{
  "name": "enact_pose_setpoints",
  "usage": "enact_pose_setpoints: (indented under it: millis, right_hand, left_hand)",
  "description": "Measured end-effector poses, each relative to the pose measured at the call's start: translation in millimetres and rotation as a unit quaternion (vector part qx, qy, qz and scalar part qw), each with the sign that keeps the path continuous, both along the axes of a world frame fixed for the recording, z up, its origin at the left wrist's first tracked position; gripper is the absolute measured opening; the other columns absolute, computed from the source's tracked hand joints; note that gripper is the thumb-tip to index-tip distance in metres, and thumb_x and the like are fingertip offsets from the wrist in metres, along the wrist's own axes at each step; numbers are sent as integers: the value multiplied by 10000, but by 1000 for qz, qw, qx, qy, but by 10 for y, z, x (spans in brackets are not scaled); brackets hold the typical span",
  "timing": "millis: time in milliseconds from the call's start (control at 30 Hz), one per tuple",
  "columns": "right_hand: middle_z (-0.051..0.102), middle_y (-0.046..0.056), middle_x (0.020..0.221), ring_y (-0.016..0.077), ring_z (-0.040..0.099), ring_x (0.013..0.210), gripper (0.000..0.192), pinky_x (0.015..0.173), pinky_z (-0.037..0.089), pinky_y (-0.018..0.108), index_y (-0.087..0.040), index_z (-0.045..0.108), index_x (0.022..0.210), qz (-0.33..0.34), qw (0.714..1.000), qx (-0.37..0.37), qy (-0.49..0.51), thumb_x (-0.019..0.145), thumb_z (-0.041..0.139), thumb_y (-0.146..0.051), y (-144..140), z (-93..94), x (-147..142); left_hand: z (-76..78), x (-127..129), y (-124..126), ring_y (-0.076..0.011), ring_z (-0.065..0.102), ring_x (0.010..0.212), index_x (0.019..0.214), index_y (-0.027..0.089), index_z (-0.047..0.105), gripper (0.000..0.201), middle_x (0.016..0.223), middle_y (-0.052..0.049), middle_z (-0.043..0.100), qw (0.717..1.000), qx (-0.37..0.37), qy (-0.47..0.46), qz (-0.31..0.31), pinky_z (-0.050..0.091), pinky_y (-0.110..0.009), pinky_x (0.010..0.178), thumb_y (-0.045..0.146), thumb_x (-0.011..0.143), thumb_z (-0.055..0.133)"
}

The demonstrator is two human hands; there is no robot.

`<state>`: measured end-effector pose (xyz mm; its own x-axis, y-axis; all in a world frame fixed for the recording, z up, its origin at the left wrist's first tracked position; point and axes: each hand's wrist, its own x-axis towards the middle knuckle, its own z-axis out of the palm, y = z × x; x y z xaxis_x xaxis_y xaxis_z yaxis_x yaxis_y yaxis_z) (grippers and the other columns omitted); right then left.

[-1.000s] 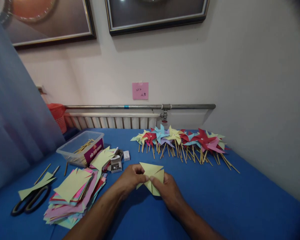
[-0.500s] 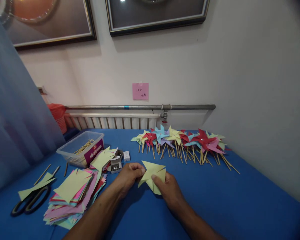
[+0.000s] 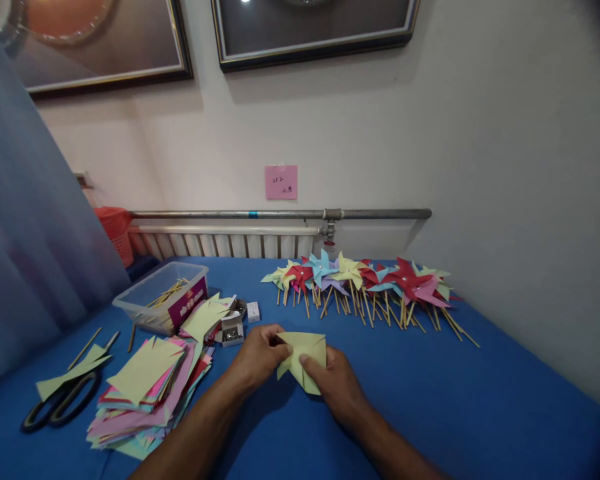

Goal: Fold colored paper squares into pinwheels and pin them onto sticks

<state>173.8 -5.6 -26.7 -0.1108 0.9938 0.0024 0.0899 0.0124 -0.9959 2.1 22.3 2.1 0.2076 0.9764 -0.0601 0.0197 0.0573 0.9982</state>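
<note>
A pale yellow paper square (image 3: 307, 345) with slits cut in from its corners is held between my two hands above the blue table. My left hand (image 3: 263, 353) pinches its left side, thumb on top. From the right, my right hand (image 3: 337, 380) grips it, with the thumb pressed near the paper's middle and the fingers behind. Part of the sheet's lower left edge is bent. Close to my left hand stands a small open box of metal pins (image 3: 233, 335), beside a pile of slit paper squares (image 3: 207, 320).
At the back right lie several finished paper pinwheels (image 3: 350, 270) on sticks. To the left are a stack of coloured paper (image 3: 145, 373), black-handled scissors (image 3: 73, 400) under a paper piece, and a clear plastic tub (image 3: 150, 283) of sticks. A radiator (image 3: 230, 243) stands behind.
The yellow paper has turned in my hands, and its pointed upper left corner no longer sticks up. My left thumb has moved a little further onto the sheet.
</note>
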Motion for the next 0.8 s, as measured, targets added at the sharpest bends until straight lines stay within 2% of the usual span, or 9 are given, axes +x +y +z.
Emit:
enact_pose_setpoints:
  millis: [133,267,400,533,633,800]
  right_hand:
    - [808,98,849,267,737,743,451,645,552,320,-115,768,1049,-11,1000,1,-12,793,642,-465,7,-21,-2]
    - [816,108,878,270,744,756,449,645,552,318,-113,768,1051,-24,999,-4,-21,775,644,-445,19,-47,-5]
    - [807,103,852,262,728,730,441,642,537,320,-108,762,1045,-16,1000,-3,0,790,650,-450,3,-15,-5]
    - [786,69,795,235,701,710,365,622,509,294,-131,767,1009,29,999,-2,20,801,652,-408,-12,4,-13]
    - [775,51,779,208,665,668,304,599,479,278,-146,771,967,45,999,1,23,787,665,-366,-7,-7,-25]
    - [760,44,761,201,646,651,343,619,481,288,-134,764,954,27,998,-22,58,763,704,-412,26,-20,-17]
  left_hand:
    - [-41,-5,6,-106,489,527,661,169,629,208,594,19,615,999,4,38,-1,359,-247,543,306,634,784]
    - [-60,-4,3,-96,436,498,625,183,598,242,551,36,569,997,4,79,3,313,-245,513,344,659,775]
    - [1,-20,-3,-93,432,515,641,172,611,308,560,32,564,999,11,39,10,309,-241,530,404,624,813]
    - [114,-71,-6,-122,527,584,791,149,691,345,644,-4,636,999,0,-25,31,387,-252,599,390,599,848]
    - [175,-113,-5,-131,570,614,811,149,703,333,696,-11,665,1000,-12,-18,20,421,-262,639,332,576,851]
    - [173,-138,2,-137,577,601,777,149,693,309,688,-28,693,1000,-13,-8,-7,413,-269,640,402,642,807]
